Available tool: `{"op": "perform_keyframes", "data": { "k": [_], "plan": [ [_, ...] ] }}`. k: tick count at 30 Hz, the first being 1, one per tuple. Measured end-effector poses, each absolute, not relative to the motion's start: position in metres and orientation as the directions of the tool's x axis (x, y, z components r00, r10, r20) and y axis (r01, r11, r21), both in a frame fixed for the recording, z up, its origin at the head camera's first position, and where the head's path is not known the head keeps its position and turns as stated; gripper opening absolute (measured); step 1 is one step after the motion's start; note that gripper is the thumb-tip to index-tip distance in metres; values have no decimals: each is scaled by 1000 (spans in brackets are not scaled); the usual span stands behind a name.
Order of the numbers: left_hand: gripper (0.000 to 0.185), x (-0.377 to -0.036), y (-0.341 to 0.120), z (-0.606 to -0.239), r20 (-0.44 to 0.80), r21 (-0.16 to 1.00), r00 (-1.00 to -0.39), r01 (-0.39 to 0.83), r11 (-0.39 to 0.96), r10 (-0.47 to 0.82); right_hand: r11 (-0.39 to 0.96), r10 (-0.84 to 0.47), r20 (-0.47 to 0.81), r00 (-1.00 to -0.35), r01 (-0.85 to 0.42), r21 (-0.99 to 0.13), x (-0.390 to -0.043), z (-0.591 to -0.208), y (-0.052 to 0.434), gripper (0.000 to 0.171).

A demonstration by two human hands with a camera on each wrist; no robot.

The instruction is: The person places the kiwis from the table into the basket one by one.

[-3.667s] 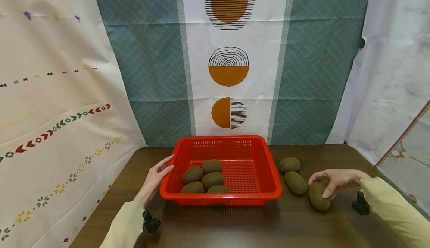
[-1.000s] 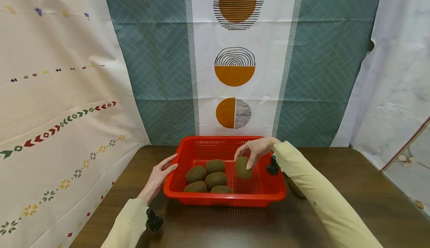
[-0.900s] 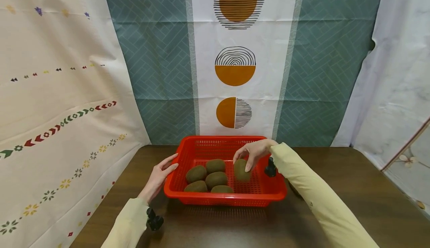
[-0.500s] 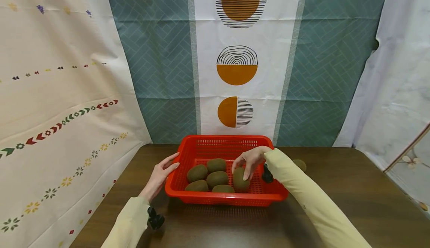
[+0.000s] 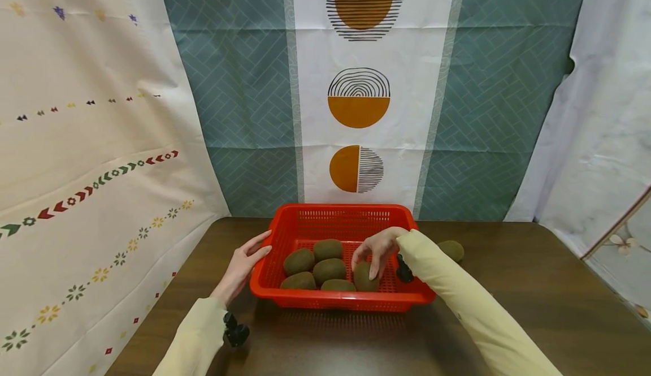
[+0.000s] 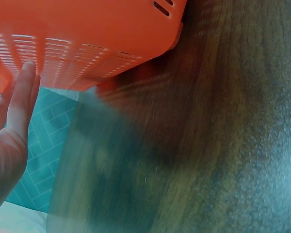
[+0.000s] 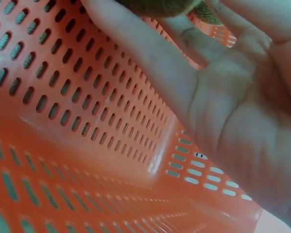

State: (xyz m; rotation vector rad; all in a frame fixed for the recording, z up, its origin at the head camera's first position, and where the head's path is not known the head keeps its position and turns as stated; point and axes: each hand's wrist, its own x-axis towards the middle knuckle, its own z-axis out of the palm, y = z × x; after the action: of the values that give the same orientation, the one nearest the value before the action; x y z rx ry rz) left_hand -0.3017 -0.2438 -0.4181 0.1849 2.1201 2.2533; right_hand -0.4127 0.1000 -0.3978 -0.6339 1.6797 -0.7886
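Note:
In the head view my right hand (image 5: 378, 250) reaches into the red plastic basket (image 5: 341, 301) and grips a brown, fuzzy kiwi (image 5: 365, 278) between thumb and fingers. This kiwi stands low in the basket, right of several other kiwis (image 5: 329, 271) grouped on the left side. Whether it bears on the basket floor I cannot tell. In the right wrist view the palm hides most of the held kiwi (image 7: 157, 6). My left hand (image 5: 242, 266) touches the basket's left side with nearly straight fingers; the left wrist view shows a fingertip against the slotted wall (image 6: 63, 53).
Another kiwi (image 5: 452, 250) lies on the dark wooden table (image 5: 325, 345), right of the basket and partly behind the right sleeve (image 5: 463, 291). Patterned cloth (image 5: 244, 93) hangs at the table's back edge. A black wrist device (image 5: 235, 331) sits at the left cuff.
My right hand has carried the kiwi from the table on the right into the basket and lowered it toward the near side. The left hand has stayed at the basket's left side.

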Motion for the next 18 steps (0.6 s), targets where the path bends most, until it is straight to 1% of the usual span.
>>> {"op": "perform_keyframes", "data": {
  "k": [8,18],
  "plan": [
    [52,-300,-243,-419,65,995,-991,55,-88,119,643,-744,-634,-212,29,-765,-413,-402,100,36],
    [51,-300,-243,-416,57,996,-992,49,-70,113,627,-761,-611,-218,-6,-779,-412,-395,101,43]
  ]
}}
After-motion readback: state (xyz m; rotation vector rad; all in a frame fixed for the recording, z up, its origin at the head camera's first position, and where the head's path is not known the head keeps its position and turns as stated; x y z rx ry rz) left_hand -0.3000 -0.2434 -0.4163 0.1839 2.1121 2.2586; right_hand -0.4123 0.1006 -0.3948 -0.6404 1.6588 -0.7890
